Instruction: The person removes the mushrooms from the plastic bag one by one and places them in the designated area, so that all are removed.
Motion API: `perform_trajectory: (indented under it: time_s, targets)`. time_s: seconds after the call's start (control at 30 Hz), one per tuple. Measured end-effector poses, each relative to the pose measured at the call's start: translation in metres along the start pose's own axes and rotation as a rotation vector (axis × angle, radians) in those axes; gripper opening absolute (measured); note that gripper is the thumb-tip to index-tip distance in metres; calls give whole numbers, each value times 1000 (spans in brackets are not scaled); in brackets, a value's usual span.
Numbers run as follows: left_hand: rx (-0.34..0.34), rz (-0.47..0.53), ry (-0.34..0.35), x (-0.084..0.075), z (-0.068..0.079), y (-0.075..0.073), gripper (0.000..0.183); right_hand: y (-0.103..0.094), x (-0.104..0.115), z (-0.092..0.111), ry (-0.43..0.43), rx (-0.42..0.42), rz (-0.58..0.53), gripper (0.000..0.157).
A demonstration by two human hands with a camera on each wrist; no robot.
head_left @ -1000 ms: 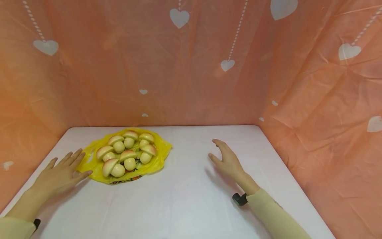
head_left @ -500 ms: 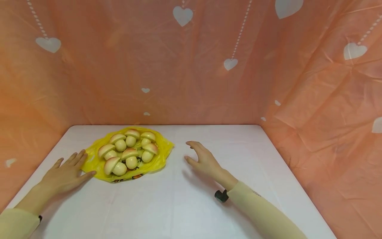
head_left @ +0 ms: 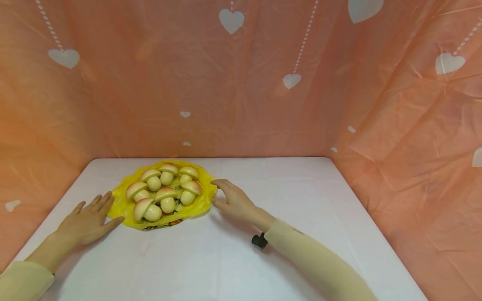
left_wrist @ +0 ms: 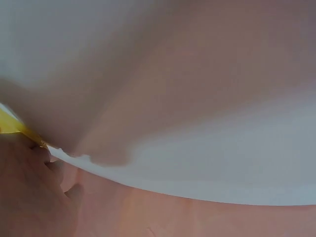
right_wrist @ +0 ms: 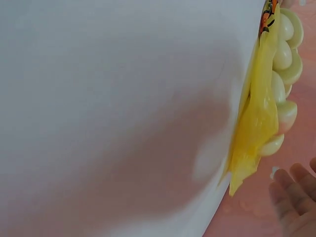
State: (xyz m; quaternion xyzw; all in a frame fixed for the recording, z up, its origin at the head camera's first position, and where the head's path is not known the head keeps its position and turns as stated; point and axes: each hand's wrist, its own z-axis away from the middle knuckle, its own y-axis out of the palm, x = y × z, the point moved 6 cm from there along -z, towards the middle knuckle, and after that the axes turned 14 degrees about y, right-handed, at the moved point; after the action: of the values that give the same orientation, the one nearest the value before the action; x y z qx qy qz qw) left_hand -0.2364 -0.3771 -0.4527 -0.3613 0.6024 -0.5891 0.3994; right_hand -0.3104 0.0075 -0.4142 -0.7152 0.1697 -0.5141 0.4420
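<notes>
Several toy mushrooms point(head_left: 168, 204) with pale stems and pink-tinged caps lie grouped on a flattened yellow plastic bag point(head_left: 205, 194) at the table's left rear. My left hand point(head_left: 85, 223) is at the bag's left edge, fingers spread and straight, fingertips over the yellow plastic point(left_wrist: 14, 124). On the opposite side my right hand point(head_left: 239, 205) is at the bag's right edge, thumb and fingers apart. In the right wrist view, the fingers point(right_wrist: 284, 200) of that hand appear below the bag's pointed corner point(right_wrist: 242, 173), with a gap between. Neither hand grips anything.
A white-covered table point(head_left: 180, 267) carries the bag. Orange-pink sheeting point(head_left: 260, 121) with white hearts hangs behind the table and along both sides. Each wrist wears a small black device, such as the right wrist camera point(head_left: 260, 241).
My right hand has moved left across the table to the bag's right edge. The left hand has shifted only slightly, staying by the left edge. The mushrooms have kept their arrangement.
</notes>
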Motion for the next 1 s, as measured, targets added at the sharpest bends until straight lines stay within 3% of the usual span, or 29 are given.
perform_trajectory:
  time_s: [0.37,0.83,1.0]
  targets:
    - [-1,10,12,2,2,6,91,23,19,-22,22,50,-24,54]
    - [2,10,25,0,-2,3,91,37,33,-44,18,40,73,51]
    - [2,12,26,2,-1,5,92,41,35,-49,14,45,73,58]
